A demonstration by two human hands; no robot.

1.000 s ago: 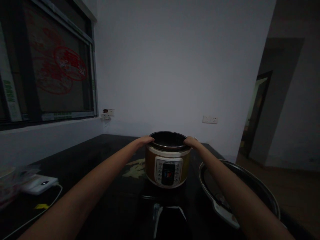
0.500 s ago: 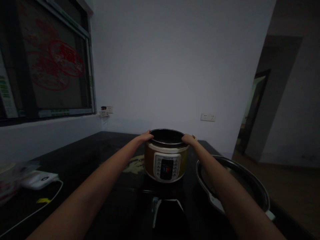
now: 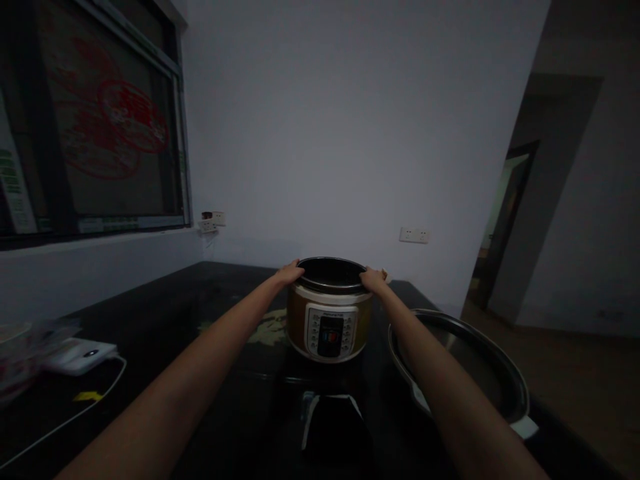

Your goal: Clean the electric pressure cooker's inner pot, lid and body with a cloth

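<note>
An electric cooker (image 3: pixel 326 327), lidless, with a button panel on its front, stands upright on the dark table. The dark inner pot (image 3: pixel 333 270) shows at its top, with a shiny metal rim. On the left side of that rim, my left hand (image 3: pixel 291 272) is closed, thumb over the edge. Opposite it, my right hand (image 3: pixel 373 277) grips the right side in the same way. The far fingers of both hands are hidden, so I cannot tell whether they also hold the cooker's outer body.
Below my right forearm lies a wide round glossy thing with a metal rim (image 3: pixel 520 380) and pale handles. At left, a white device (image 3: pixel 85 355) with a cable sits near a yellow scrap (image 3: pixel 89 396) and plastic-wrapped items. The wall behind has sockets (image 3: pixel 414 235).
The view has shifted slightly, so the cooker and the round thing appear a little further left. Both hands keep their hold on the rim.
</note>
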